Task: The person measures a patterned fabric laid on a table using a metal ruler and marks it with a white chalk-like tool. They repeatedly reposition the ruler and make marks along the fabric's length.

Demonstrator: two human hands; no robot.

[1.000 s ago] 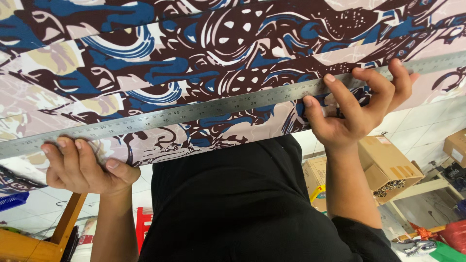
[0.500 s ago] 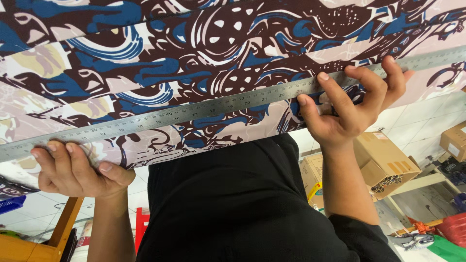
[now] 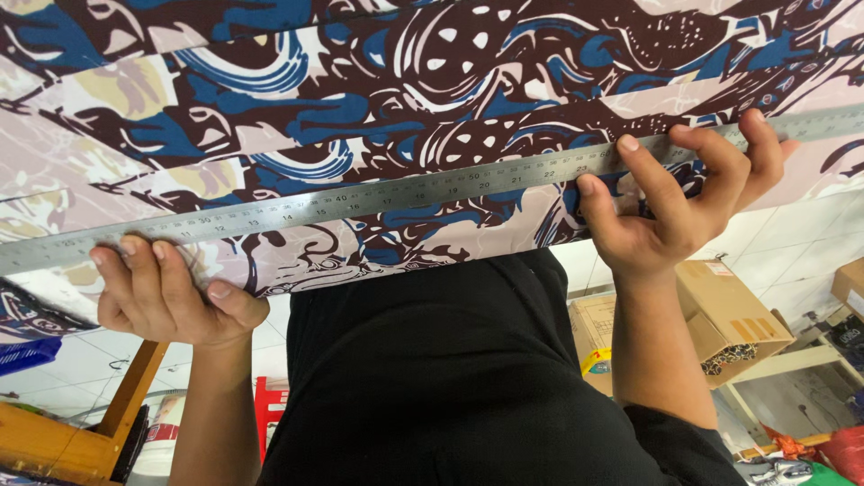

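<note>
My black shirt (image 3: 450, 378) is nearest to me, below both hands. My left hand (image 3: 166, 292) is curled around the near edge of the patterned cloth (image 3: 378, 99), fingers on top and thumb under, pinching the cloth together with the left end of the steel ruler (image 3: 378, 200). My right hand (image 3: 679, 202) grips the same edge further along, fingertips pressing the ruler flat on the fabric. Compared with a moment ago, the ruler and both hands have moved only a little; the ruler keeps the same slant across the fold, so the edge is held steady. Beyond my right wrist stand brown cardboard boxes (image 3: 729, 301) on the tiled floor (image 3: 792, 243). Under my left hand is a wooden frame (image 3: 126, 405).
</note>
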